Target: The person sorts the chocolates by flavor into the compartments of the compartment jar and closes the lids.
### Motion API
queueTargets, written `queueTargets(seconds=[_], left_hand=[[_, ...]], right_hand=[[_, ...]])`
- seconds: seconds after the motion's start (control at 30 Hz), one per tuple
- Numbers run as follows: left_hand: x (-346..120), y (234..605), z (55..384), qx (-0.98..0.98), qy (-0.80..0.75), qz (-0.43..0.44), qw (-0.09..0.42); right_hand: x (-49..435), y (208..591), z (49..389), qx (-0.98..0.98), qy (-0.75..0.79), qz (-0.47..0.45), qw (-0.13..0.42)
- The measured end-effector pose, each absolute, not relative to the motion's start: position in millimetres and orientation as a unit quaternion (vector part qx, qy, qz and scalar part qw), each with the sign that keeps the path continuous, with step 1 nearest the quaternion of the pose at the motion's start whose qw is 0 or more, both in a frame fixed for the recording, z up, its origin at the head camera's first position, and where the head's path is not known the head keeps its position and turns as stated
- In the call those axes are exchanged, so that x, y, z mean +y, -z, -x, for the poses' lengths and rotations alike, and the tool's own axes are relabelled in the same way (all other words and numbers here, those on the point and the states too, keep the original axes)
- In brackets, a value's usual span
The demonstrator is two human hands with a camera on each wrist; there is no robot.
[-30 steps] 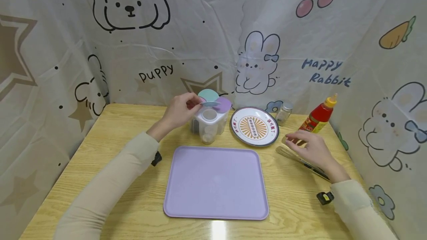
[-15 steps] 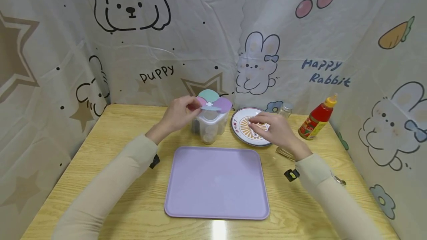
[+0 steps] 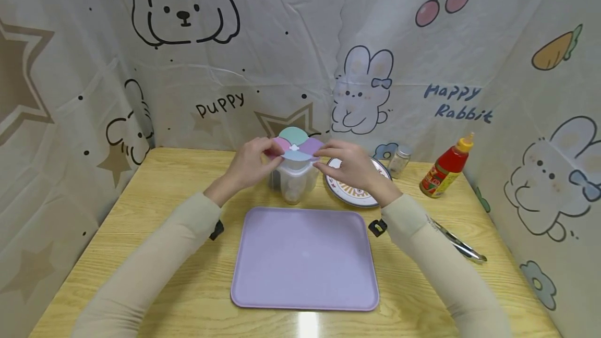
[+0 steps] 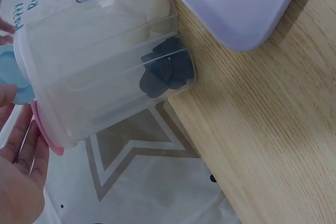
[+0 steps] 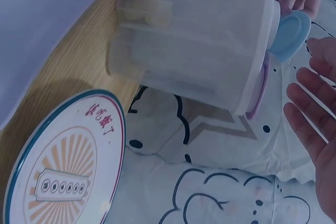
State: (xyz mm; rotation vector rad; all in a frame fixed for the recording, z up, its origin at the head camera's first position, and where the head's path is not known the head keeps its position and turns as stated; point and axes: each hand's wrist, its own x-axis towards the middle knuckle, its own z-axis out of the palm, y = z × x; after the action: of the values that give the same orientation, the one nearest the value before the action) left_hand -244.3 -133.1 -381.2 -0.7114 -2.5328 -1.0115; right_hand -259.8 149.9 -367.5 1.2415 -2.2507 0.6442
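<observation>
A clear canister (image 3: 294, 186) stands behind the tray, topped with mint, purple, pink and blue lids. Dark pieces (image 4: 163, 72) lie in one compartment and pale pieces (image 5: 152, 6) in another. My left hand (image 3: 249, 163) pinches the edge of the blue lid (image 3: 297, 155), which sits tilted up off the white rim in both wrist views. My right hand (image 3: 349, 166) is at the purple lid's (image 3: 311, 145) right side, fingers spread and slightly bent. In the right wrist view it appears apart from the lids and holds nothing.
The lilac tray (image 3: 305, 257) lies in front of the canister. A patterned plate (image 3: 347, 192) is partly under my right hand. Farther right are a small glass jar (image 3: 400, 161), a red sauce bottle (image 3: 446, 167) and metal tongs (image 3: 462, 246), partly hidden by my right sleeve.
My right hand has come left from above the tongs, across the plate, to the canister's lids. The blue lid has tipped down over its opening, with my left hand staying at its edge.
</observation>
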Motion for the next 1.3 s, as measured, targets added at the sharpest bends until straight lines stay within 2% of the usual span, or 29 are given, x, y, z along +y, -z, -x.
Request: queueTargets(seconds=[0.43,0.9,1.3], left_hand=[[-135.1,386.5,243.6,-0.880,0.334,0.283,0.183],[-136.0,389.2,235.5,-0.880,0.305,0.309,0.189],[-134.0,391.0,234.3,-0.886,0.310,0.289,0.187]], right_hand=[[121.9,370.2,266.0,-0.816,-0.235,-0.484,0.211],[119.3,377.0,264.7,-0.813,-0.192,-0.503,0.221],[118.2,379.8,262.4,-0.830,-0.182,-0.481,0.217]])
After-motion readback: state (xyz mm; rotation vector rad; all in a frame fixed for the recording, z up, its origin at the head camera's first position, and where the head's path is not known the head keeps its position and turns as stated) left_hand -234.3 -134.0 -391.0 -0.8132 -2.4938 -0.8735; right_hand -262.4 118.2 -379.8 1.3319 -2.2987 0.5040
